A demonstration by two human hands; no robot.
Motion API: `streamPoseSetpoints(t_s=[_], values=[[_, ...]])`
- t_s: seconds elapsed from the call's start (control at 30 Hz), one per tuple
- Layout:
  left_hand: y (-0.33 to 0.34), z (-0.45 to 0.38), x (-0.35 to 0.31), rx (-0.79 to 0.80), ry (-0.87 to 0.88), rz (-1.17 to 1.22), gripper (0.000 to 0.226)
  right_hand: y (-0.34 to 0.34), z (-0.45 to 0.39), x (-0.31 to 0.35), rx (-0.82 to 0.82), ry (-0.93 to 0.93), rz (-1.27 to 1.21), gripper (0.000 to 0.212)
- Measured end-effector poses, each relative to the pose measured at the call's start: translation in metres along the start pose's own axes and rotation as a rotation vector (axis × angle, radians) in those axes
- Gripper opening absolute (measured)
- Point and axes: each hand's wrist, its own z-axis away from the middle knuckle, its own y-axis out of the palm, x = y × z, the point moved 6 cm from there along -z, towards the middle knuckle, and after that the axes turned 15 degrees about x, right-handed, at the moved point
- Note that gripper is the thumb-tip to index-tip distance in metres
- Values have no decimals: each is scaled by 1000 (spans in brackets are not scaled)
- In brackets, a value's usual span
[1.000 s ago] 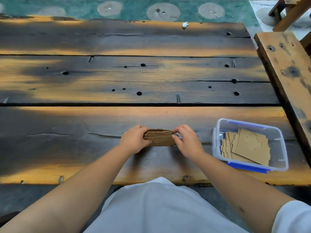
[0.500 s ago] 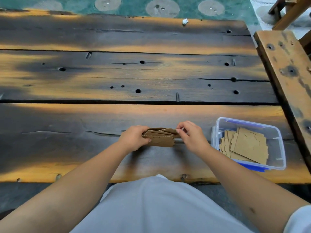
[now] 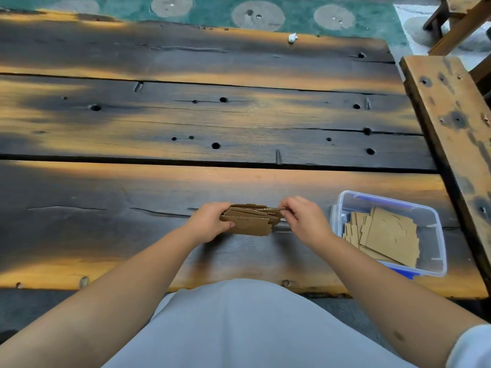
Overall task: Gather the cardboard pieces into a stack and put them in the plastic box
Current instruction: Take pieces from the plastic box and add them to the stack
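A stack of brown cardboard pieces (image 3: 251, 220) stands on edge, tilted, on the dark wooden table near its front. My left hand (image 3: 210, 224) grips the stack's left end. My right hand (image 3: 305, 220) pinches its right end, fingers on the top pieces. To the right, near the table's front right corner, stands a clear plastic box (image 3: 430, 227) with a blue base. Inside it lie several flat cardboard pieces (image 3: 388, 235), loosely overlapped.
The table (image 3: 186, 123) is made of wide charred planks with holes and gaps. A wooden bench (image 3: 451, 107) runs along its right side. A small white scrap (image 3: 292, 37) lies at the far edge. Green patterned carpet (image 3: 212, 9) shows beyond.
Both hands keep hold of the stack at the same spot. The stack sits slightly more tilted and the right fingers have shifted onto its top pieces.
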Motion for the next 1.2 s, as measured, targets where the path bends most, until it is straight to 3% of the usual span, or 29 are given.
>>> streamPoseSetpoints(t_s=[0.2, 0.43, 0.6, 0.83, 1.03, 1.2], values=[[0, -1, 1, 21, 6, 71, 26, -9, 2, -17, -84, 86, -186, 8], [3, -6, 9, -11, -17, 218, 27, 5, 1, -31, -29, 209, -341, 10], [5, -8, 9, -6, 17, 323, 38, 22, -5, -19, 25, 143, -244, 7], [2, -4, 12, -50, 31, 410, 34, 20, -7, -25, 25, 163, -295, 10], [5, -7, 11, -33, -10, 291, 31, 27, -8, -25, 59, 105, -255, 15], [3, -7, 15, -7, -33, 236, 27, 21, -9, -23, 19, 36, -221, 6]])
